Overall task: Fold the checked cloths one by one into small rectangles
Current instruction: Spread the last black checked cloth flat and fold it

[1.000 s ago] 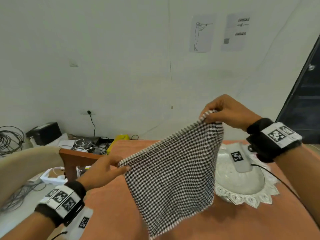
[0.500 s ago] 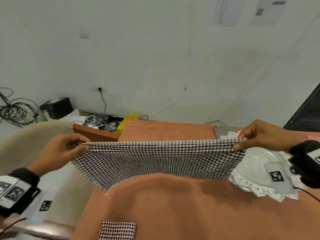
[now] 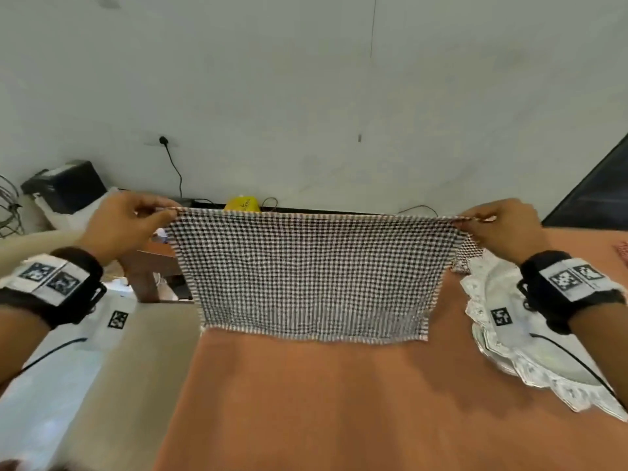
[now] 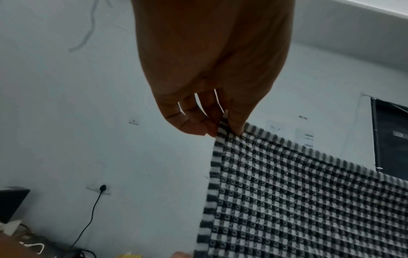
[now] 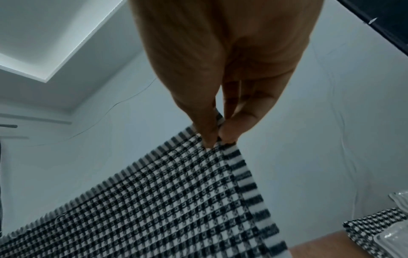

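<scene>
Pinching the two top corners of the checked cloth [image 3: 312, 273], the left hand [image 3: 125, 226] at centre left and the right hand [image 3: 503, 232] at centre right held it stretched flat and hanging across the middle of the frame, its lower hem just above the orange table [image 3: 323, 402]. One likely fault was a crooked first fold (both grips were only thumb-and-fingertip pinches on the striped border), since a slipping corner would let one side sag, or the hem might drag toward the white plate [image 3: 503, 348] at right.

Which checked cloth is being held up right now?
The large checked cloth, stretched between the left hand and right hand; the other cloth lies beside the plate.
</scene>
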